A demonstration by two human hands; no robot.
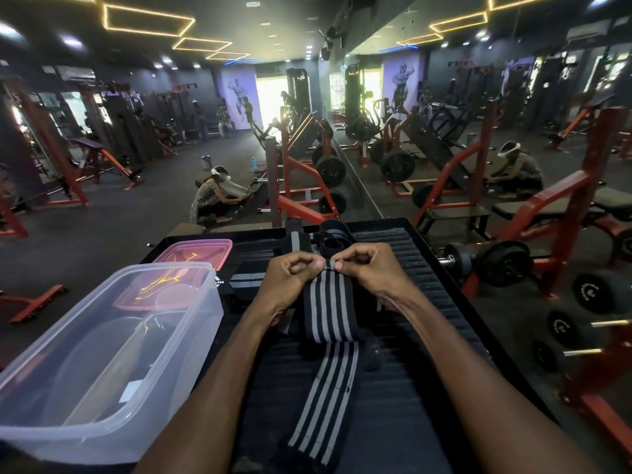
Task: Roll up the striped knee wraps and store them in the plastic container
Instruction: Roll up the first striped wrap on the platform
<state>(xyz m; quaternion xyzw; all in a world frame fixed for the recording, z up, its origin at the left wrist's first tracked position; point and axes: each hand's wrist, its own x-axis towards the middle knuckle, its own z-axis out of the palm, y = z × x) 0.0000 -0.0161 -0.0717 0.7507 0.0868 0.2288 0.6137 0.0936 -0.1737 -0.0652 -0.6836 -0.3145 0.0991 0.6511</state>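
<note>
I have both hands at the far end of a striped knee wrap [330, 309] that lies lengthwise down the middle of the black ribbed platform [424, 268]. My left hand [290, 271] pinches that far end with curled fingers, and my right hand [362, 265] pinches the same edge just beside it, the fingertips of the two hands nearly touching. From there the wrap runs back toward me between my forearms, black with grey stripes, flat and not rolled, its near end close to the platform's near edge.

The clear plastic container [102, 354] stands open at the platform's near left corner, its rim tilted up toward me; I see something pale through its wall but cannot tell what it is. Its pink lid [195, 253] lies behind it, toward the far left corner.

Near the far edge, just past my hands, a second wrap [294, 239] with a grey stripe stands beside a dark coiled strap [333, 237]. Another folded black piece with grey stripes [244, 280] lies between the lid and my left hand.

Off the platform's right edge, dumbbells [485, 258] rest on a red rack. A person [210, 200] crouches on the gym floor beyond the far edge.
</note>
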